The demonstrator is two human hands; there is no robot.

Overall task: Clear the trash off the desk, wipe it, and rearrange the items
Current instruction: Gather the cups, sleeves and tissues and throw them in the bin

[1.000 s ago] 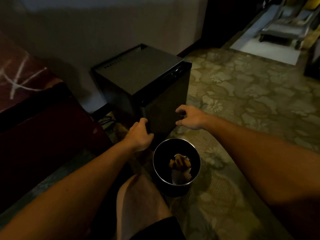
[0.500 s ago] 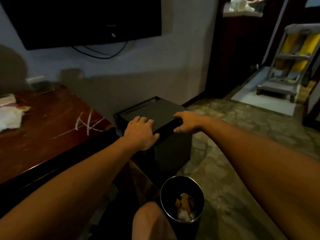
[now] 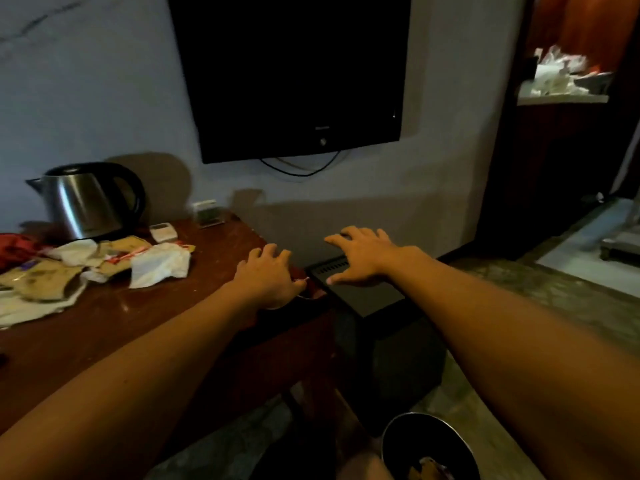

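The dark wooden desk [image 3: 145, 323] fills the left side. Trash lies in a heap on it: a crumpled white plastic bag [image 3: 161, 265], stained brown paper wrappers [image 3: 41, 284], white tissue [image 3: 78, 251] and something red [image 3: 14, 245] at the far left edge. My left hand [image 3: 266, 278] hovers over the desk's right corner, fingers loosely curled, holding nothing. My right hand [image 3: 360, 258] is spread flat, palm down, above the black mini fridge [image 3: 363, 292] beside the desk. A round metal trash bin [image 3: 398, 441] with scraps inside stands on the floor at the bottom.
A steel kettle [image 3: 86, 199] stands at the desk's back left, with a small white box [image 3: 163, 232] and a clear card holder [image 3: 207, 214] near the wall. A black TV [image 3: 294, 74] hangs above. Patterned floor stretches to the right toward a doorway.
My view has risen from the bin and fridge to the desk top. Both hands have lifted away from the fridge's front edge; the left one now sits over the desk corner.
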